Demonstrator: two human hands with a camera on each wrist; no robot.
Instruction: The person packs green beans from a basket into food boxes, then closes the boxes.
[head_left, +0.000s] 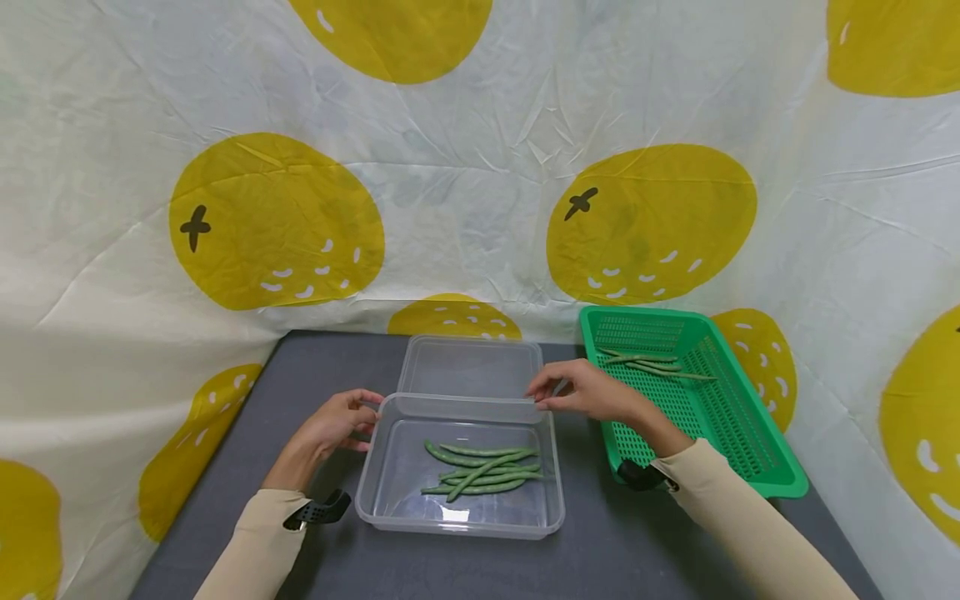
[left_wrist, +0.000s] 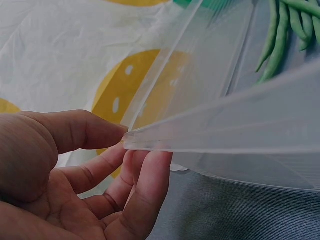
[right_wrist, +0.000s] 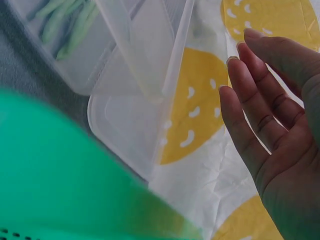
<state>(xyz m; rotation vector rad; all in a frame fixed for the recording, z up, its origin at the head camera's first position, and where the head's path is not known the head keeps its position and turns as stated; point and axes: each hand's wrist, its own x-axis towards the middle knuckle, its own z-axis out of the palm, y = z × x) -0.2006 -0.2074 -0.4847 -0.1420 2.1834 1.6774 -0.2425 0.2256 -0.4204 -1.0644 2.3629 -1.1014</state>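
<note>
A clear plastic container (head_left: 397, 500) sits on the dark table with several green beans (head_left: 483, 473) lying in a loose bunch inside it. At the container's far left corner, my left hand (head_left: 337, 425) pinches the rim; the left wrist view shows the thumb (left_wrist: 95, 131) at the corner and fingers under the rim. Near the far right corner is my right hand (head_left: 583, 390). In the right wrist view its fingers (right_wrist: 245, 120) are extended and apart from the container, holding nothing. Behind the container lies a translucent lid (head_left: 468, 365).
To the right stands a green perforated basket (head_left: 772, 454), its far end holding several more beans (head_left: 652, 365). The right forearm passes over its near left side. A white cloth (head_left: 465, 217) with yellow fruit prints hangs behind the dark table (head_left: 450, 567).
</note>
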